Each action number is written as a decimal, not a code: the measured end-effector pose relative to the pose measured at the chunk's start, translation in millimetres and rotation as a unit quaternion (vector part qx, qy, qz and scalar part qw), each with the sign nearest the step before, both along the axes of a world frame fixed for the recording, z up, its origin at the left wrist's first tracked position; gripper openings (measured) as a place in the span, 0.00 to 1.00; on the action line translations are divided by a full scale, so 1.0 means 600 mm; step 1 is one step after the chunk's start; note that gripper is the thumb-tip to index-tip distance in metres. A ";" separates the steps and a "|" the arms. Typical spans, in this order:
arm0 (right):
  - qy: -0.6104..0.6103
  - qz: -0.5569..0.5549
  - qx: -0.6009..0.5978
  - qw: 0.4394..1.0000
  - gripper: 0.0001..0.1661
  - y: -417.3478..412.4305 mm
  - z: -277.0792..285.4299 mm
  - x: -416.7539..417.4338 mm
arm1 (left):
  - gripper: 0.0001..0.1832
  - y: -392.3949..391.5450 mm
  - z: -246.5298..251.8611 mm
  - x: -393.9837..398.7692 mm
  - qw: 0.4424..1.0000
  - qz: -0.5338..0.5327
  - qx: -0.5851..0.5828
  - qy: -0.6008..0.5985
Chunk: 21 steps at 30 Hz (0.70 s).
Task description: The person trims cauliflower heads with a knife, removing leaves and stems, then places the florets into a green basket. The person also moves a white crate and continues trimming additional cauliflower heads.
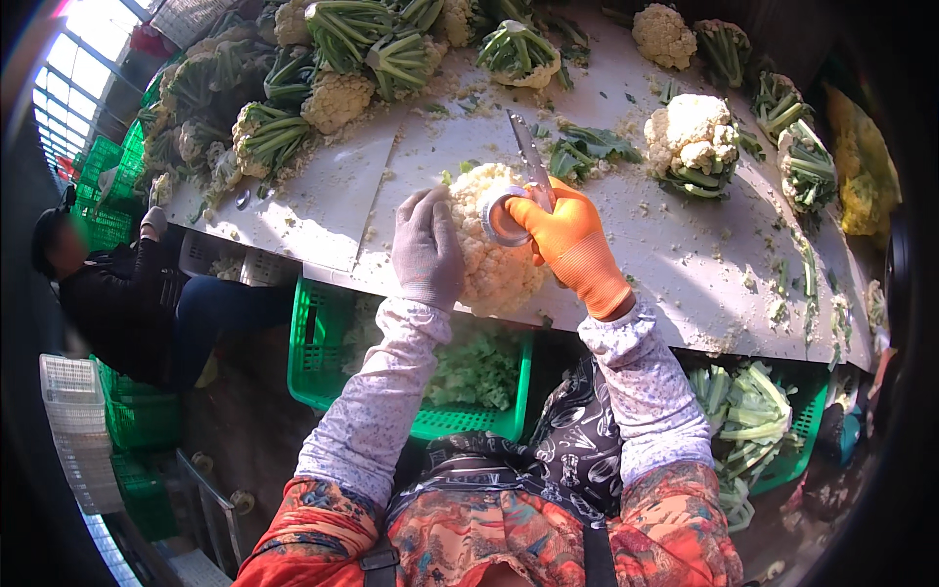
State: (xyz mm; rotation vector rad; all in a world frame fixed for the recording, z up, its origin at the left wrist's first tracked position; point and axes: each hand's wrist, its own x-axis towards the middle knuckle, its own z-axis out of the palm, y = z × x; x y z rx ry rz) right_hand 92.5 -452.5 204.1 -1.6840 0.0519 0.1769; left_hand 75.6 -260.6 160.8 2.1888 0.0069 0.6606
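Before me, at the near edge of the white table (pixel 433 139), is a cauliflower head (pixel 493 271) with its pale florets showing. My left hand (pixel 429 249), in a grey glove, rests against its left side. An orange glove covers my right hand (pixel 579 238), which grips a knife (pixel 530 150) whose blade points away from me, wet and flecked with bits. The same hand holds a silvery ring-shaped object (pixel 499 215), seemingly a tape roll or metal ring, against the florets. Beyond the blade lie loose green leaves (pixel 594 147).
Cauliflowers (pixel 337 99) are heaped at the back left; another (pixel 693 139) stands to the right. Below the table edge are a green crate (pixel 469 422) of florets and one (pixel 799 440) with cut stalks. A person (pixel 125 315) works at the far left beside stacked crates (pixel 81 433).
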 end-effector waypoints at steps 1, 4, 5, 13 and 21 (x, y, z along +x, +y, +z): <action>-0.011 0.027 -0.036 0.999 0.14 0.006 0.003 0.009 | 0.16 0.001 0.002 -0.001 1.000 -0.002 -0.002 0.002; 0.035 -0.046 -0.019 0.998 0.14 -0.029 -0.011 0.005 | 0.16 -0.005 0.004 -0.001 1.000 -0.002 -0.017 0.006; 0.056 -0.081 -0.008 0.995 0.15 -0.034 -0.005 -0.003 | 0.16 -0.010 0.005 0.001 1.000 -0.001 -0.021 0.005; 0.063 -0.083 -0.014 0.994 0.15 -0.026 -0.015 -0.015 | 0.14 -0.004 -0.001 -0.007 1.000 0.005 -0.005 -0.014; 0.086 -0.098 0.006 0.991 0.16 -0.034 -0.021 -0.024 | 0.15 0.012 -0.021 -0.013 0.997 -0.006 -0.059 -0.039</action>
